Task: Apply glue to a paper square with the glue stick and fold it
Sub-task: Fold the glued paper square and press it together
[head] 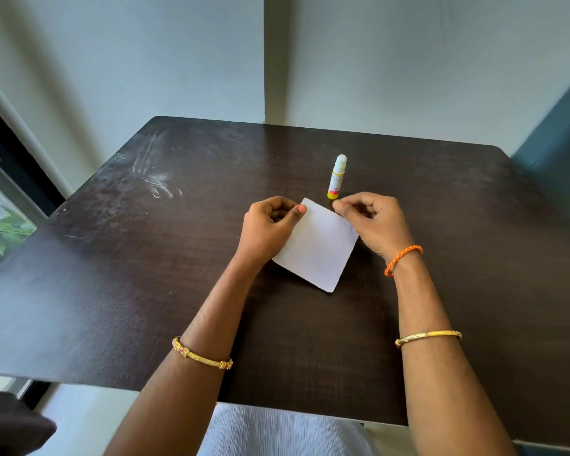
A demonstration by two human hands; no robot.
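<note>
A white paper square [318, 248] lies turned like a diamond on the dark wooden table [145, 258], in the middle. My left hand [269, 227] pinches its upper left edge, thumb on top near the far corner. My right hand [374, 222] pinches the upper right edge with thumb and forefinger. The glue stick [336, 177], white-capped with a yellow and pink body, stands upright just beyond the paper's far corner, close to my right fingertips but apart from them.
The table's far edge meets a pale wall. A teal chair back [560, 166] stands at the right. A window with green leaves [0, 232] is at the left. White smears [155, 179] mark the table's far left.
</note>
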